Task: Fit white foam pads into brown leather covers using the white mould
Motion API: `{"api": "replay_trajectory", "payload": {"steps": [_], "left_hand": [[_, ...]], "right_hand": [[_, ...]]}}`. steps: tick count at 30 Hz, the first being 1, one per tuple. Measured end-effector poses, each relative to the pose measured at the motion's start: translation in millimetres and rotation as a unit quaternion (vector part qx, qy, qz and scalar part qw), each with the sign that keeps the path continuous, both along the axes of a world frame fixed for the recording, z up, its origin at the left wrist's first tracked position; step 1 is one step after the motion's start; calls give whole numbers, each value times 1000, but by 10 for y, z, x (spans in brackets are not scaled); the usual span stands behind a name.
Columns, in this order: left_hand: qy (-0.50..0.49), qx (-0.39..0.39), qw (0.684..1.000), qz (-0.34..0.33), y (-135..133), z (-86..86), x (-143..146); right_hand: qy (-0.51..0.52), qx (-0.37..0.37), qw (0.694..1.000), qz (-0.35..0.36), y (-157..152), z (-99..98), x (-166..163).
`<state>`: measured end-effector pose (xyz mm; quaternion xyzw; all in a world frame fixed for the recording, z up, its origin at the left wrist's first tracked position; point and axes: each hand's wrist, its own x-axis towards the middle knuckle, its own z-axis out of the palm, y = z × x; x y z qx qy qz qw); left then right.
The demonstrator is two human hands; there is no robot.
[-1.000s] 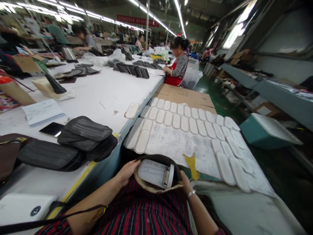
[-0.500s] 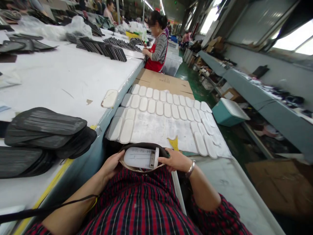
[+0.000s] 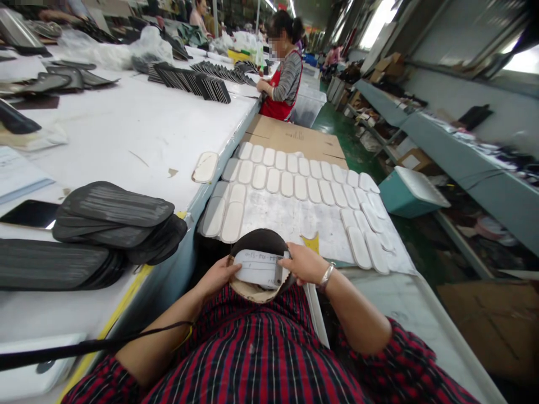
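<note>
Close to my body is a dark, rounded piece (image 3: 259, 239) with a pale inner side, its edges bent up into a bowl shape. Inside it lies a white plastic template (image 3: 256, 270) with handwritten marks and a metal strip at its right end. My left hand (image 3: 219, 276) grips the left rim, thumb on top near the template and fingers mostly hidden underneath. On the right, my right hand (image 3: 306, 264) is closed on the opposite rim, its thumb by the metal strip. The undersides of both the piece and my fingers are hidden.
White oval pads (image 3: 287, 184) lie in rows on the board ahead, near a yellow scrap (image 3: 310, 243). Stacked dark oval pieces (image 3: 113, 210) and a phone (image 3: 30, 214) are on the left table (image 3: 101, 134). A co-worker in a red apron (image 3: 281, 84) stands farther along.
The far edge of the dark piece now stands higher, and its near rim bulges toward me, opening the bowl shape. Both hands keep hold. The view has swung slightly left.
</note>
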<state>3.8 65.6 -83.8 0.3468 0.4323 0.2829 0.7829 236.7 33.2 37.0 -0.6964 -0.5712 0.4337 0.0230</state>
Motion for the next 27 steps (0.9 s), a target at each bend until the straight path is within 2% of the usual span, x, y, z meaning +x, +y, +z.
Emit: {"api": "replay_trajectory", "payload": {"steps": [3, 6, 9, 10, 12, 14, 16, 18, 20, 22, 25, 27], "left_hand": [[50, 89, 994, -36, 1, -6, 5], [105, 147, 982, -48, 9, 13, 15], [174, 203, 959, -96, 52, 43, -24], [209, 230, 942, -125, 80, 58, -42], [296, 304, 889, -171, 157, 99, -54], [372, 389, 820, -195, 261, 156, -11], [412, 447, 757, -238, 384, 225, 86], [436, 467, 706, -306, 515, 291, 201], [456, 454, 677, -357, 641, 332, 292], [435, 426, 691, -390, 745, 342, 341], [342, 349, 758, -432, 828, 328, 355], [301, 306, 784, -448, 832, 324, 342]], "right_hand": [[58, -31, 994, -81, -203, -169, 283], [88, -30, 981, -170, -400, -474, 530], [112, -25, 975, -188, -503, -763, 620], [105, -22, 978, -181, -519, -819, 626], [47, 15, 988, -146, -526, -848, 614], [-59, 97, 989, -97, -496, -790, 570], [-153, 176, 972, -25, -420, -711, 495], [-205, 201, 956, 53, -302, -670, 417], [-228, 187, 950, 107, -169, -683, 373], [-220, 168, 953, 125, -53, -729, 388], [-147, 142, 970, 134, 61, -782, 501], [-84, 114, 981, 134, 96, -784, 586]]}}
